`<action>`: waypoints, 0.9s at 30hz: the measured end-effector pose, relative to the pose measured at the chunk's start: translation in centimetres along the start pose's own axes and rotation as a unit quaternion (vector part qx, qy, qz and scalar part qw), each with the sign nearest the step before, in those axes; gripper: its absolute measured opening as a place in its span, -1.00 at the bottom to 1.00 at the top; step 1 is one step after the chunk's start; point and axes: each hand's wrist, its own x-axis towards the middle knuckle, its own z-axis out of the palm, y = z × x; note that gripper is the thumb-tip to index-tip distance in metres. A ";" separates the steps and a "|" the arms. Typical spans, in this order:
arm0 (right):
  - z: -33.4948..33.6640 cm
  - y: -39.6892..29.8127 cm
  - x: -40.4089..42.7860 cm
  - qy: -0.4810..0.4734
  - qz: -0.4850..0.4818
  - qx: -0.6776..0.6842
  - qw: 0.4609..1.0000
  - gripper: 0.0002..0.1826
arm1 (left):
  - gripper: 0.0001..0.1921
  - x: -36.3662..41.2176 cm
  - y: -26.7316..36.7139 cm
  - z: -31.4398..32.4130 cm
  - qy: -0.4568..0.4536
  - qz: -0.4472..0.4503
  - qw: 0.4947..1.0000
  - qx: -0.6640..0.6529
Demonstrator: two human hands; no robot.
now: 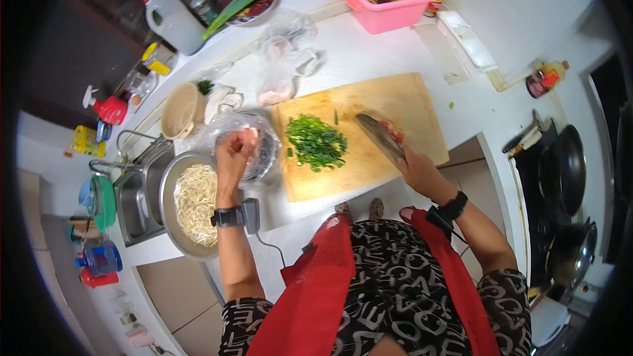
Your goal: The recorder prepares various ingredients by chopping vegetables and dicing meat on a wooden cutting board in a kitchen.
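My right hand [419, 170] grips a cleaver [380, 139], whose broad blade rests on the wooden cutting board [415, 101]. Just beyond the blade lies a small pile of chopped meat [391, 131]. Chopped green onion [316, 142] is heaped on the board's left half. My left hand [236, 151] pinches a pale pink piece of meat [251, 136] over a bowl lined with a clear plastic bag [267, 146]. What lies inside the bowl is mostly hidden by the hand. A metal bowl of bean sprouts [195, 205] sits close by my left wrist.
A steel sink [136, 207] is at the left, with a beige colander [182, 111] behind it. Plastic bags [278, 76] lie behind the board. A pink basket [390, 15] of jars stands at the back. The stove with a black pan [567, 170] is at the right.
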 end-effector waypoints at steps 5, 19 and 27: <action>0.1 0.6 0.6 0.010 -0.060 0.018 0.998 -0.74 | -0.85 -1.9 0.1 14.5 -0.170 0.053 0.980 -0.090; -2.5 -1.0 -3.9 -0.037 -0.025 -0.008 0.999 -0.80 | -0.82 -3.6 0.3 23.3 -0.145 0.307 0.931 0.132; 3.0 -0.3 2.1 0.005 -0.031 0.056 0.998 -0.78 | -0.85 -3.0 -0.8 24.1 -0.130 0.318 0.924 0.168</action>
